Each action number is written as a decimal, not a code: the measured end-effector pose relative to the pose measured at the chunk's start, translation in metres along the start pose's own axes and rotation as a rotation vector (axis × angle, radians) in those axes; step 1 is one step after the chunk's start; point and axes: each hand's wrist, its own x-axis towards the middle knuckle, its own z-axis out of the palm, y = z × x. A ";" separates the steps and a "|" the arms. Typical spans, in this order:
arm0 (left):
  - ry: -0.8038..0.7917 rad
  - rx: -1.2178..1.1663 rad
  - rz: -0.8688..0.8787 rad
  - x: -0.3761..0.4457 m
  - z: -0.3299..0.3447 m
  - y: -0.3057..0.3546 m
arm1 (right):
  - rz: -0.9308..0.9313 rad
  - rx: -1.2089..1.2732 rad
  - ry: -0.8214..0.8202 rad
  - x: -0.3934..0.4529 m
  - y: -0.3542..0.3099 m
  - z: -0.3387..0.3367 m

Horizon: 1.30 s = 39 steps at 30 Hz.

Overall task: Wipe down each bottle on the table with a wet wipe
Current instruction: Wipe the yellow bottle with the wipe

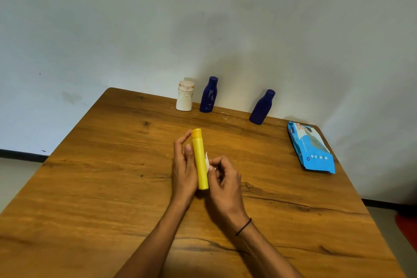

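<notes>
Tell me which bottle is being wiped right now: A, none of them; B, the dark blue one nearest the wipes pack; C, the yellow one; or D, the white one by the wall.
C: the left hand holds the yellow bottle while the right hand presses a white wipe against its side; the white bottle and both blue ones stand untouched by the wall.

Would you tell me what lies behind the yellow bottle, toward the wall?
Behind the yellow bottle stand a white bottle and two blue bottles along the table's far edge. The tabletop directly under both hands is covered.
</notes>
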 end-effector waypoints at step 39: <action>-0.449 0.064 0.165 -0.004 0.001 0.005 | -0.006 -0.048 0.309 0.051 -0.032 -0.013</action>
